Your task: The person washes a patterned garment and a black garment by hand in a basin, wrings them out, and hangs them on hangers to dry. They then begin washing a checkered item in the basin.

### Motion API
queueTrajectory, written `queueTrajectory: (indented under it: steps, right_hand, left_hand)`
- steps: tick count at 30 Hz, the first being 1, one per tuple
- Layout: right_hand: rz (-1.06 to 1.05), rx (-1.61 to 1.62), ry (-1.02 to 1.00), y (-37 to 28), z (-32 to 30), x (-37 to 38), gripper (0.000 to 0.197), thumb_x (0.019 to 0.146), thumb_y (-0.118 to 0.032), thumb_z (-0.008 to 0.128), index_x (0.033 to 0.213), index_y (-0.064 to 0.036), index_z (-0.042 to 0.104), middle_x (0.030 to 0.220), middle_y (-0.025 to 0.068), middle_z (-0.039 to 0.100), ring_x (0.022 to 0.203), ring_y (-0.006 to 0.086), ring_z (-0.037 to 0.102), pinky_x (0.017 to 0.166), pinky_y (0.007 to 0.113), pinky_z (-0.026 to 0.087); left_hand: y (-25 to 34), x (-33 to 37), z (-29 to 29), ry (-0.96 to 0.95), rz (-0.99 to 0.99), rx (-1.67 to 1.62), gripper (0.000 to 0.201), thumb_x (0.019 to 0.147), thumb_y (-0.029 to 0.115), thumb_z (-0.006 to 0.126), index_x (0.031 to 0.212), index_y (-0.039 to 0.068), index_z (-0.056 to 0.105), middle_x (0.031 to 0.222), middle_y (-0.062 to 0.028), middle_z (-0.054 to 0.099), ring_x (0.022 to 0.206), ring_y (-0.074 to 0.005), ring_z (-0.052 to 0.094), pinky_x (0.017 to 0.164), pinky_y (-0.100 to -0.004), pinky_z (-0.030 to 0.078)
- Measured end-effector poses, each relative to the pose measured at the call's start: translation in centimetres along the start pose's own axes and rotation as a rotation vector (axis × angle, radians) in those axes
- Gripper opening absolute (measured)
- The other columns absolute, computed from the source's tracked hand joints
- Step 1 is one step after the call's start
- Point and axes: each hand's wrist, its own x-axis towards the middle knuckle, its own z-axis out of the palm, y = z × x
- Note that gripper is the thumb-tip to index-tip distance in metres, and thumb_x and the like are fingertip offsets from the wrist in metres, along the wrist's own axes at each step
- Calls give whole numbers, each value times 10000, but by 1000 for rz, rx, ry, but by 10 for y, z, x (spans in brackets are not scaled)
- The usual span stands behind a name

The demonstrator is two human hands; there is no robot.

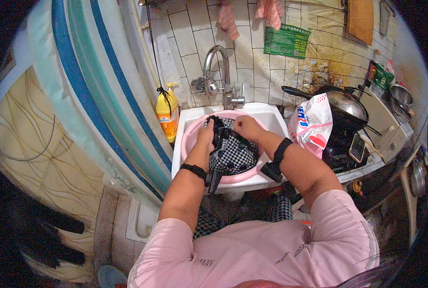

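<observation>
A black-and-white checked garment (233, 153) lies bunched in a pink basin (191, 132) that sits in a white sink (185, 117). My left hand (206, 130) grips the garment's upper left edge. My right hand (245, 127) holds its top edge just to the right. Both hands are closed on the cloth, close together over the basin. A dark strap of the garment hangs over the basin's front rim. Black bands sit on both wrists.
A chrome tap (219, 67) rises behind the sink. A yellow bottle (167, 113) stands at its left. To the right are a white plastic bag (312, 126), a lidded wok (346, 105) on a stove and a phone (357, 147). A striped curtain (94, 81) hangs on the left.
</observation>
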Motion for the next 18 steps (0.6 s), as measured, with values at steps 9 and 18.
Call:
queueTrajectory:
  steps: [9,18]
  right_hand:
    - [125,195,-78,36,38,-14,312,804,-281,744,916,-15,625,769,104,622,733,200,578,703,356,472]
    - [259,429,-49,69,42,-14,113,903,-161,632,870,-60,592,714,-22,522,655,117,468,609,292,409]
  left_hand:
    - [-35,32,-10,-96,295,-176,330,858,98,676,1147,-6,557,1023,-128,628,884,-214,614,770,-362,517]
    - [-27,21,-13,355,686,542,564,717,154,780,1227,127,539,1181,-161,554,1072,-300,543,959,-400,414]
